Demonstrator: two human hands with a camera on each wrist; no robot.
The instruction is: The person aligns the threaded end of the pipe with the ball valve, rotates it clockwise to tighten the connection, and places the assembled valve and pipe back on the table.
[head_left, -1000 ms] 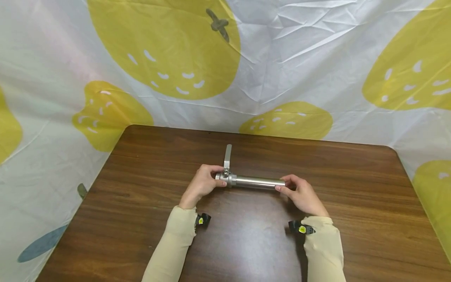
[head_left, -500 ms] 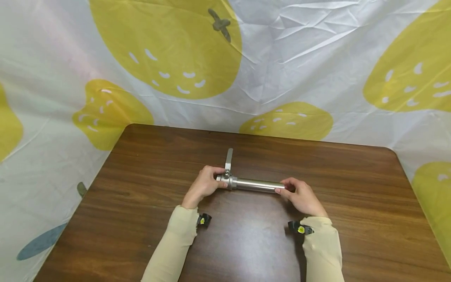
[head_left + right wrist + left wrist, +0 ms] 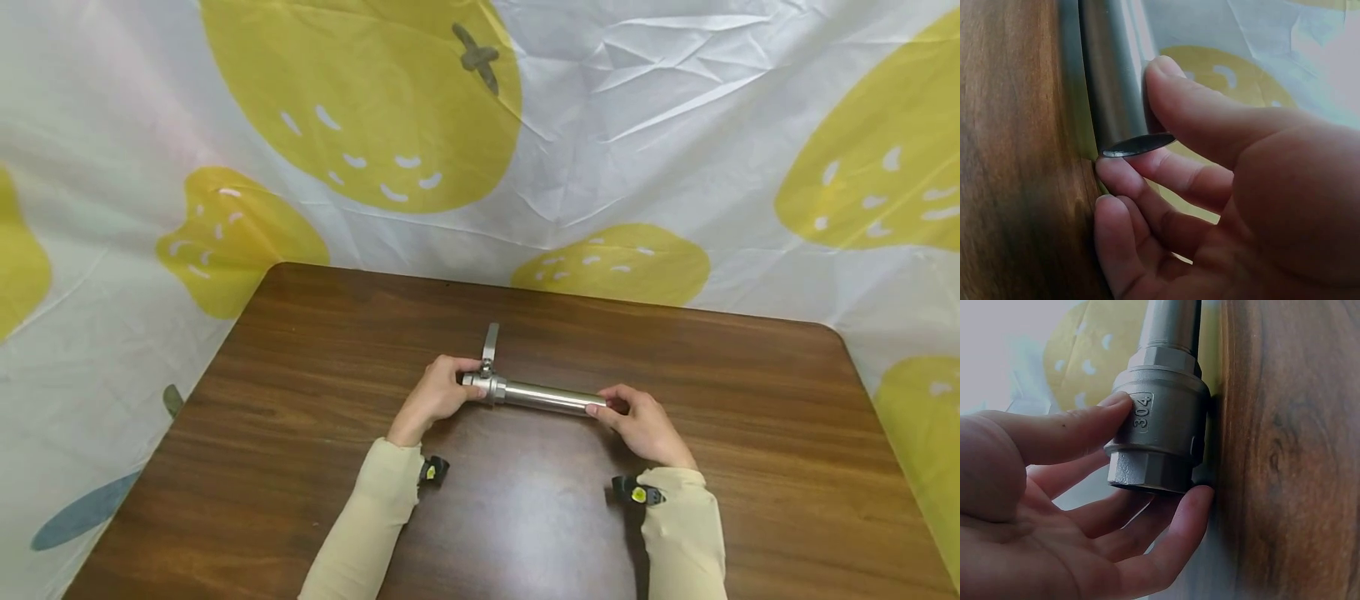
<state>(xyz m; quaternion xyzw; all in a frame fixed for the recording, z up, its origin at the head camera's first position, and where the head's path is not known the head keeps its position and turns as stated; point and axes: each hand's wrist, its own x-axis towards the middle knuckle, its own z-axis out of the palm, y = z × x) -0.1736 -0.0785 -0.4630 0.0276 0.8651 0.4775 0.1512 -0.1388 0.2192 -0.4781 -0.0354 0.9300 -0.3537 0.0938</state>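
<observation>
A silver ball valve (image 3: 486, 387) is joined to a straight steel pipe (image 3: 551, 397), and the two lie crosswise in front of me. The valve's flat lever handle (image 3: 491, 342) points away toward the far edge. My left hand (image 3: 437, 392) grips the valve body, its thumb beside the raised "304" mark (image 3: 1142, 411) in the left wrist view. At the other end, my right hand (image 3: 639, 421) pinches the pipe near its open end (image 3: 1138, 145). In the right wrist view the thumb presses one side while the other fingers curl at the rim, partly hidden.
The brown wooden table (image 3: 337, 325) has rounded far corners. A white curtain (image 3: 570, 150) with yellow fruit prints hangs behind and along both sides. Black straps with small devices (image 3: 435, 470) are on both wrists.
The valve and pipe have come slightly nearer, and the lever appears shorter as it tips lower toward the table. Both hands keep their hold.
</observation>
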